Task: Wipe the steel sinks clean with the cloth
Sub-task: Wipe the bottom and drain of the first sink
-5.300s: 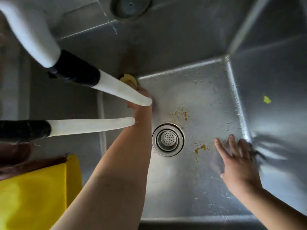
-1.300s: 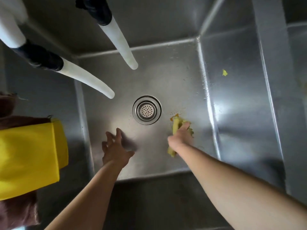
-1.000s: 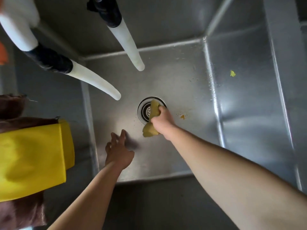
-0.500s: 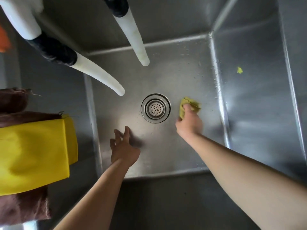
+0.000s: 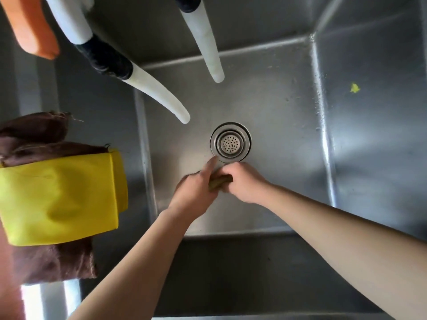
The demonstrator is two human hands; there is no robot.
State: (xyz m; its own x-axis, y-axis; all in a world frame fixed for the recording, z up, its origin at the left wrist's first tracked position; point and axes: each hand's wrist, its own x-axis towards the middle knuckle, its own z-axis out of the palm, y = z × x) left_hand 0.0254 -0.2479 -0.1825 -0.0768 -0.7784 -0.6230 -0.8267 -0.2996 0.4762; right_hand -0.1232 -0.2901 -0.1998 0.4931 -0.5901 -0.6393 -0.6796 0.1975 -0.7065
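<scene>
Both my hands meet just below the round steel drain strainer: right hand grips the crumpled yellow-green cloth, left hand pinches it too.

Brushed steel, soft cloth, matt plastic hoses.
Sink is brushed stainless steel, dull sheen with bright glare streaks on right wall, water beads near the seam. Drain strainer polished metal, perforated, shinier than the basin. Cloth olive-yellow fabric, bunched, looks damp. Two hoses matt white, smooth, with black matt collars. Yellow cloth smooth, low sheen; brown towel rough, frayed edges. Orange piece smooth plastic.
</scene>
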